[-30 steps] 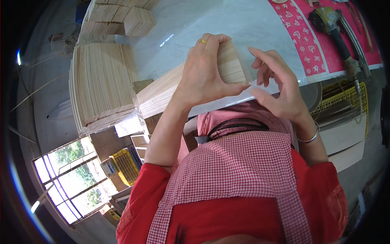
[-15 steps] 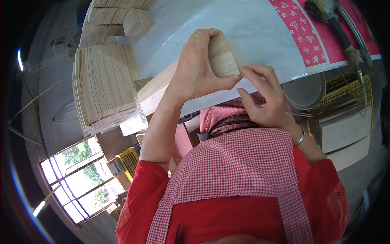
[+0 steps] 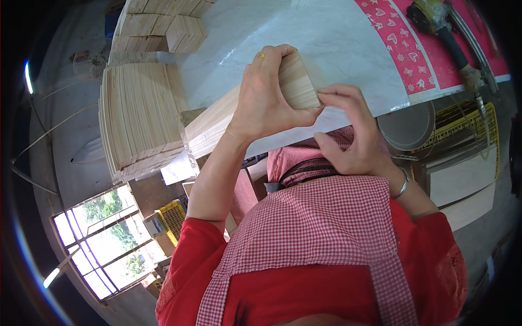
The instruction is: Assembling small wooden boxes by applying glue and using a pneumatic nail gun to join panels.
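Note:
My left hand [image 3: 262, 100] is wrapped over a pale rectangular wooden board [image 3: 298, 81], thumb along its near edge and fingers over its far edge. It looks like the front face of a row of thin wooden boards [image 3: 209, 130] running left behind my hand; my palm hides where they join. My right hand [image 3: 356, 138] has its fingers stretched out and its thumb well apart. Its fingertips touch or nearly touch the board's near right corner, close to my left thumb.
Tall stacks of thin wooden sheets [image 3: 141, 111] stand at the left, with smaller stacks [image 3: 186, 33] behind. The pale tabletop [image 3: 337, 49] ends in a pink patterned strip, where a dark-handled tool [image 3: 454, 46] lies. Below the table's right side are a round grey lid [image 3: 408, 126] and yellow crate [image 3: 492, 127].
My right thumb has dropped away from the board and its gap to the fingers is wider. The left hand keeps its grip, appearing slightly lower in view along with the table.

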Demonstrator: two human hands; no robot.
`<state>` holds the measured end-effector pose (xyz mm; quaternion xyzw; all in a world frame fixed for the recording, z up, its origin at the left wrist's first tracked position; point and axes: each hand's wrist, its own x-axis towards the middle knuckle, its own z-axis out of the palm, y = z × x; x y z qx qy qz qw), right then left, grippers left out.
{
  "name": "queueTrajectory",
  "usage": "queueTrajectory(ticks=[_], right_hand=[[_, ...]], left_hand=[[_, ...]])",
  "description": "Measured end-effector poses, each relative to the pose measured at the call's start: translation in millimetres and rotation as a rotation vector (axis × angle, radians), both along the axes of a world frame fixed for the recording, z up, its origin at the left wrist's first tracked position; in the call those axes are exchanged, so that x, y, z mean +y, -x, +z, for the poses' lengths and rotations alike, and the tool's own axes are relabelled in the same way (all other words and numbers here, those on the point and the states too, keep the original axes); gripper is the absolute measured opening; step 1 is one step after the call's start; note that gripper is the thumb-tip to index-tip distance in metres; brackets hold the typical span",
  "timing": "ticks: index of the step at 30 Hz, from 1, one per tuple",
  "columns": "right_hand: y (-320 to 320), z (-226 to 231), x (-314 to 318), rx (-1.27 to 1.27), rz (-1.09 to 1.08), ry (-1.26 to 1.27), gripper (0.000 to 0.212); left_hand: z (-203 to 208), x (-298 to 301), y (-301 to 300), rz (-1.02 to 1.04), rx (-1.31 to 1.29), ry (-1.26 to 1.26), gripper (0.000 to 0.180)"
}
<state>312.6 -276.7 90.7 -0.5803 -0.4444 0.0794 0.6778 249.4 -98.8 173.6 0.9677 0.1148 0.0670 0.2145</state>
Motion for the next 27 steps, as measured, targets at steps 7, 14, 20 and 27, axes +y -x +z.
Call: queueTrajectory(ticks=[7,14,20,27], right_hand=[[-28.8,5.5,32.5,0.085,0.122,-0.002,0.078],[-16.3,35.4,-19.7,0.056,0.274,0.129,0.068],[-61.5,20.5,-62.2,-0.078,0.004,0.350,0.013],[-211.1,6.7,-101.5,-0.605,-0.604,0.865,0.034]], left_hand=[[-6.2,0.7,-4.0,-0.020,-0.028,-0.023,0.081],[3.5,-0.6,0.0,0.003,-0.048,-0.011,0.079],[2.9,-2.7,-0.4,0.008,-0.096,0.004,0.078],[-6.5,0.7,5.1,0.043,-0.104,0.009,0.076]])
